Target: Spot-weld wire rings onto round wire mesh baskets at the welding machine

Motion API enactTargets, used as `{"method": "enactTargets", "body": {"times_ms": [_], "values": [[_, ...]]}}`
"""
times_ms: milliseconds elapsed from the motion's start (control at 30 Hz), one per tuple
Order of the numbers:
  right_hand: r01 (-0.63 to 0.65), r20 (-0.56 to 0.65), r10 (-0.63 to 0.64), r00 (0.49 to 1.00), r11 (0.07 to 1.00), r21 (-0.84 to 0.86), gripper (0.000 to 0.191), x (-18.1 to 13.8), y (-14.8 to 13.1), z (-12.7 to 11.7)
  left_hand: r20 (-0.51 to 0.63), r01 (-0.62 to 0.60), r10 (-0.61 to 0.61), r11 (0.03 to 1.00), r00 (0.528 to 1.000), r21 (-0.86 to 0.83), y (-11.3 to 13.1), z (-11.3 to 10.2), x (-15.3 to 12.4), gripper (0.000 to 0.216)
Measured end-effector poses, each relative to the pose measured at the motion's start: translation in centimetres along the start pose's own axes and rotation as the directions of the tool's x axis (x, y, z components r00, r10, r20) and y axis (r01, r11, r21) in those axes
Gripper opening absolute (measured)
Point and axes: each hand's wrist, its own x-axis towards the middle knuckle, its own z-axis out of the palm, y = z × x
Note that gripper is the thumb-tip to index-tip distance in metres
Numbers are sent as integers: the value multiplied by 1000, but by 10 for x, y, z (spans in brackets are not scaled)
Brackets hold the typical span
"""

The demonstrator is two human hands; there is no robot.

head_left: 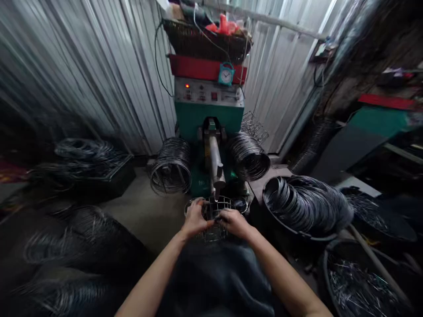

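A round wire basket frame [214, 235] sits low in front of a green spot welding machine [189, 118]. My left hand [195, 218] is closed on its left side, the thumb reaching toward the middle. On the right side, my right hand [233, 221] has its fingers bent around the wires near the rim. Just above and between both hands is the tip of the machine's metal electrode arm [216, 165]. The basket's lower part is partly hidden by my hands, and dim light blurs its wires.
Coils of wire rings hang left [171, 167] and right [250, 156] of the machine. A tub [304, 235] of wire rings and a bin [327, 268] of short wire pieces stand at right. A small teal clock [226, 74] hangs on the control panel. Wire bundles [84, 152] lie at left.
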Motion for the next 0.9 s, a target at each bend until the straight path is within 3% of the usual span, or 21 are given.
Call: {"method": "enactTargets", "body": {"times_ms": [200,433,567,733,900], "values": [[-56,-8,56,998,998,26,12,12,5,-7,-15,19,-19,1000,1000,-22,4,-1,12,48],[-126,-67,127,990,992,22,17,18,14,1,-36,100,-98,994,995,54,9,-1,21,55],[-130,-108,137,985,989,66,20,20,19,1,-27,129,-128,992,991,18,3,3,32,53],[-193,-304,237,923,967,168,16,1,27,-2,-33,105,-105,994,994,-3,-3,6,34,60],[-240,-296,281,913,956,167,12,5,36,-2,-43,92,-90,995,995,45,-3,3,43,61]]}}
